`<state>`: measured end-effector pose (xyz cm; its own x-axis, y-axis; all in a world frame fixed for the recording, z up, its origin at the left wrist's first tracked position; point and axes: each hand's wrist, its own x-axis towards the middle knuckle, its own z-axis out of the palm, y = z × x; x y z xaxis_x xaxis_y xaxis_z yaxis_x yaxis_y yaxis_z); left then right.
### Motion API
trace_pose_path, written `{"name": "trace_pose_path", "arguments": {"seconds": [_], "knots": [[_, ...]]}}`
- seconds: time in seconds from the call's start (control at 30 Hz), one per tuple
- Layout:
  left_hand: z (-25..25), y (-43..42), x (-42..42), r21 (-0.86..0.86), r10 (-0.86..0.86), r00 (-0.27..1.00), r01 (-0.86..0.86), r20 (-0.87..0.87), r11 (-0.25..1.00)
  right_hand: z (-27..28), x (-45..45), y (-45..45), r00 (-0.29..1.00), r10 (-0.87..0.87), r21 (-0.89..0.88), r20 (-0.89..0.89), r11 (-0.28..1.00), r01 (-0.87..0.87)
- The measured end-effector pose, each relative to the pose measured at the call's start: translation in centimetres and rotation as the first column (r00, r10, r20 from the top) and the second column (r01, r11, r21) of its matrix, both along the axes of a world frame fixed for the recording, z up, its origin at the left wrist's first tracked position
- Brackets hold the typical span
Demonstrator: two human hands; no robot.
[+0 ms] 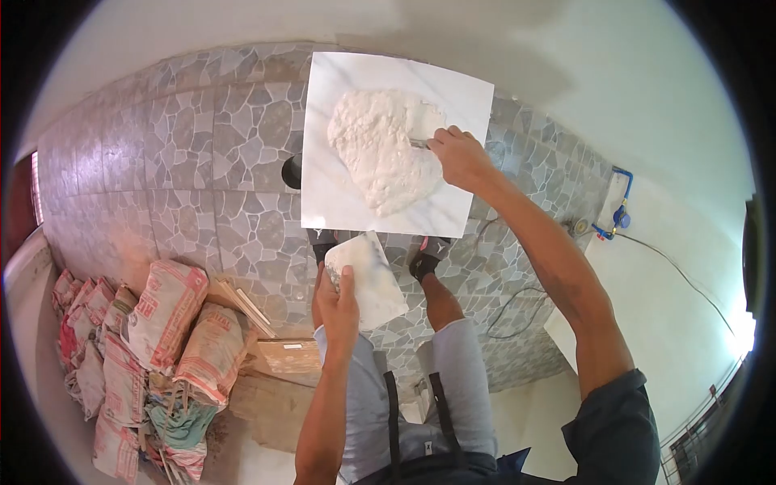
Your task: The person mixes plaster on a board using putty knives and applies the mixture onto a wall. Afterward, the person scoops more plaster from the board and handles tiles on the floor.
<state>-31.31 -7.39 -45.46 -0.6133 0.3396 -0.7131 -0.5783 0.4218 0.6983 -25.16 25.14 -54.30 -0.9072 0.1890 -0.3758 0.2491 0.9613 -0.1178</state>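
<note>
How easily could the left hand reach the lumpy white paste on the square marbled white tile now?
Probably not freely: the left hand holds a pale rectangular slab. Otherwise it likely could: the paste lies close, its near side uncovered.

A marbled white slab [325, 196] carries lumpy pale paste [376, 149], possibly plaster

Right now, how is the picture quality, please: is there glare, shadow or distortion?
Head view: strong wide-angle bending, black corners; head view: blown-out light at the right edge, soft shadow on the wall beyond the white tile, whitish paste low in contrast against it.
</note>
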Motion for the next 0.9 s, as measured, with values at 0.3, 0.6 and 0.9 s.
{"name": "trace_pose_path", "arguments": {"seconds": [0.3, 0.6, 0.9], "knots": [[0.2, 1.7, 1.1, 0.011, 0.01, 1.0, -0.01, 0.005, 1.0, -4.1, 0.5, 0.9, 0.999, -0.002, 0.066, -0.038, 0.998, 0.005], [0.6, 2.5, 1.1, -0.005, 0.009, 0.999, -0.009, 0.053, 1.0, -1.0, 4.4, -3.0, 0.996, 0.035, 0.063, -0.08, 0.998, -0.03], [-0.2, 2.4, 1.7, -0.075, -0.045, 0.998, 0.041, -0.051, 0.996, 0.0, 7.0, -0.9, 0.997, -0.032, 0.008, -0.075, 0.999, 0.033]]}}
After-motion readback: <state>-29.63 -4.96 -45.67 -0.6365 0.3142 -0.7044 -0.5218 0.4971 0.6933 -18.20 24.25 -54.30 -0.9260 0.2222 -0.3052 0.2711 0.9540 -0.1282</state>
